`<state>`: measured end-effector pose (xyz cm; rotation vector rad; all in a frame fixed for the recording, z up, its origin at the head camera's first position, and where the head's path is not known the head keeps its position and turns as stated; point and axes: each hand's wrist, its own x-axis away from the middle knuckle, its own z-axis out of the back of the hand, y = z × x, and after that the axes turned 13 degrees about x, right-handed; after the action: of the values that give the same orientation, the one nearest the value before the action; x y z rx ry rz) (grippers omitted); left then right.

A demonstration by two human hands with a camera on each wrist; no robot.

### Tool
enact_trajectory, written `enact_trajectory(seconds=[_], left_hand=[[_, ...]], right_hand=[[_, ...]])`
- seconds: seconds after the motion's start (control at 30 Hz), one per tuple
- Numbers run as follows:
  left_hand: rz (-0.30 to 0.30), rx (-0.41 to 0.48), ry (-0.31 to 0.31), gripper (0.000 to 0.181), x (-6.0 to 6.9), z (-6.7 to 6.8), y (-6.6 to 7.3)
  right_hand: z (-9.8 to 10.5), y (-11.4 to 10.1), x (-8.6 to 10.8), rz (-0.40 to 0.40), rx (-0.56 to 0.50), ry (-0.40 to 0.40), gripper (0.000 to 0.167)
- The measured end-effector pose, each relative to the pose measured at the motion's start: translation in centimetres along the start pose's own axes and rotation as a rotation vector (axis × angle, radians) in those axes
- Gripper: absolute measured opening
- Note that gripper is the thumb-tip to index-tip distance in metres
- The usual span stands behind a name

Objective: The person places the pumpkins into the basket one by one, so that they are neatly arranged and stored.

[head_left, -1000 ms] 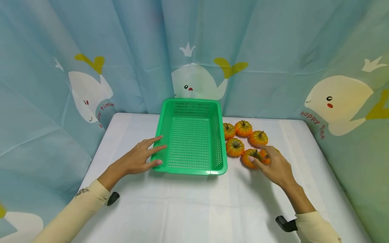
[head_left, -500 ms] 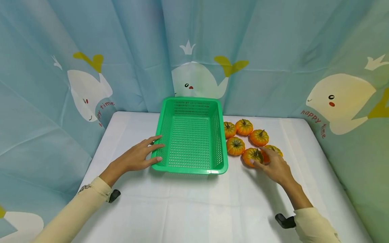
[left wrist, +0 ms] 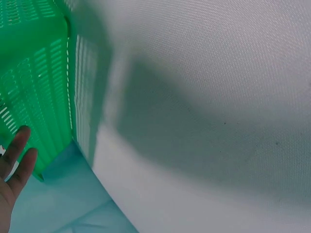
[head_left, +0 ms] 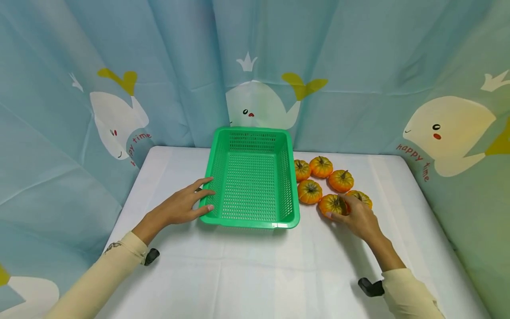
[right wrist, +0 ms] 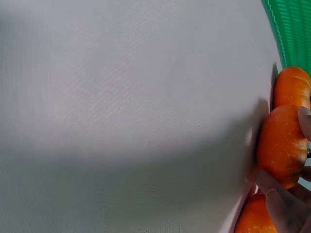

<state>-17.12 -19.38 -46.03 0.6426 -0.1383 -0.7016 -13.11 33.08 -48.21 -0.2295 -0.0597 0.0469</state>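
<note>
Right of the frame's centre, the right hand (head_left: 359,218) pinched a pumpkin (head_left: 330,204); left of it, the left hand (head_left: 181,207) lay spread at a green basket's (head_left: 247,224) rim.

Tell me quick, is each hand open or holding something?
Left hand: open, fingers spread at the left edge of the green basket.
Right hand: holding an orange pumpkin between thumb and fingers.

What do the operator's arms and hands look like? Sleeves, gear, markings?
Long cream sleeves, with a dark marking near the left cuff. A black piece juts out at each cuff. Left hand and right hand ungloved.
</note>
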Motion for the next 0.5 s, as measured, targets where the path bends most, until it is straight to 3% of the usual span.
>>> enact_trajectory(seconds=[0.5], left_hand=[[-0.007, 0.003, 0.002, 0.045, 0.02, -0.07, 0.41]], right_hand=[[0.16, 0.0, -0.03, 0.035, 0.034, -0.064, 0.082]])
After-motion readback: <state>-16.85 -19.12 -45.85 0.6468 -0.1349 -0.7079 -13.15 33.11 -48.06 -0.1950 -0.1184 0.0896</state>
